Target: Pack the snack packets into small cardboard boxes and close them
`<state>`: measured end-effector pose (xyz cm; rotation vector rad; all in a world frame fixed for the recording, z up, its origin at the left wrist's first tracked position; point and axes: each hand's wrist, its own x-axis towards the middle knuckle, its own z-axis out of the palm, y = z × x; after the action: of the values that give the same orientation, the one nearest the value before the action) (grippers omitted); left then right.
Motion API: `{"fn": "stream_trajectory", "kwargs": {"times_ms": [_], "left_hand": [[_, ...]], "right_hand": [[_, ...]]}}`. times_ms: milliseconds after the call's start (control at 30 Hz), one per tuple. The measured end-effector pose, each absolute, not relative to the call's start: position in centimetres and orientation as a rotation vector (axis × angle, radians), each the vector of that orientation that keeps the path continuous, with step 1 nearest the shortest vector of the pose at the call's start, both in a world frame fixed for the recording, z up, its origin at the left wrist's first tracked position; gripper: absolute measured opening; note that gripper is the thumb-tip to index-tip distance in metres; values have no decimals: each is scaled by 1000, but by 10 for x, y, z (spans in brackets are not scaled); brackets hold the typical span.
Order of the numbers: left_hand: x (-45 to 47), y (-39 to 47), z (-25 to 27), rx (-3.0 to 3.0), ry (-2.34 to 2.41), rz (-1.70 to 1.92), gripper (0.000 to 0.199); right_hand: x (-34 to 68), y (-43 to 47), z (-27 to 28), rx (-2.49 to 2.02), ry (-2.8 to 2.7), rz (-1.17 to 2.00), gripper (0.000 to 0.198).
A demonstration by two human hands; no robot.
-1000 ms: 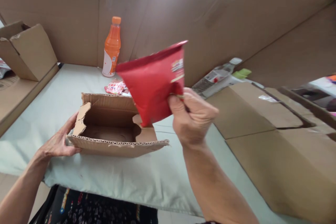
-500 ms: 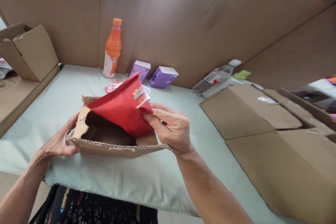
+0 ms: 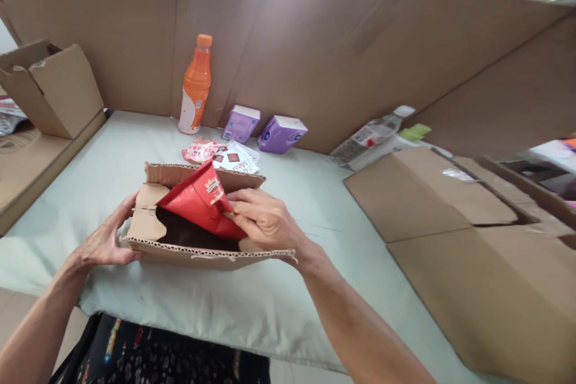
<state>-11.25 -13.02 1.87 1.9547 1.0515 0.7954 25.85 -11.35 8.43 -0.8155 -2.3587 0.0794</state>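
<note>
An open cardboard box [image 3: 202, 258] lies on the cloth-covered table in front of me, its ragged flaps apart. With fingers behind it and thumb along the front, my left hand [image 3: 108, 239] grips its left end. My right hand [image 3: 266, 221] reaches over the box's right end and pinches the right edge of a red packet [image 3: 194, 203]. The packet is tilted, its lower part inside the opening and its printed corner above it. The box's far flap stands behind the packet. Fingertips of my left hand are partly hidden by the box.
Behind the box lie a pink packet [image 3: 201, 149] and a white packet [image 3: 237, 157]. Farther back stand an orange drink bottle [image 3: 195, 87] and two purple tissue packs [image 3: 242, 125]. A clear bottle [image 3: 369, 137] leans at the right by a large carton [image 3: 477, 276]. Another carton [image 3: 67, 90] is left.
My right hand has moved left and down with the red packet, which now sits lower in the box. The white packet behind shows more. My left hand stays at the box's left end.
</note>
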Motion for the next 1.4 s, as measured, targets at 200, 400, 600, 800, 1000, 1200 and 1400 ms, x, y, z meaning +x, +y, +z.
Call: {"fn": "stream_trajectory", "kwargs": {"times_ms": [200, 400, 600, 800, 1000, 1200, 1400], "left_hand": [[-110, -130, 20, 1925, 1004, 804, 120], [-112, -129, 16, 1928, 1009, 802, 118], [-112, -130, 16, 1915, 997, 810, 119], [-111, -130, 18, 1932, 997, 808, 120], [-111, -128, 18, 1951, 1001, 795, 123], [-115, -129, 16, 1966, 1024, 786, 120], [-118, -128, 18, 2038, 1058, 761, 113]], "right_hand": [[253, -112, 82, -772, -2512, 299, 31], [254, -113, 80, -751, -2467, 274, 30], [253, -115, 80, -758, -2467, 280, 27], [254, -118, 83, -828, -2416, 402, 20], [255, -122, 82, -899, -2187, 402, 20], [256, -126, 80, -900, -1895, 257, 20], [275, -127, 80, -1008, -1580, 162, 19]]}}
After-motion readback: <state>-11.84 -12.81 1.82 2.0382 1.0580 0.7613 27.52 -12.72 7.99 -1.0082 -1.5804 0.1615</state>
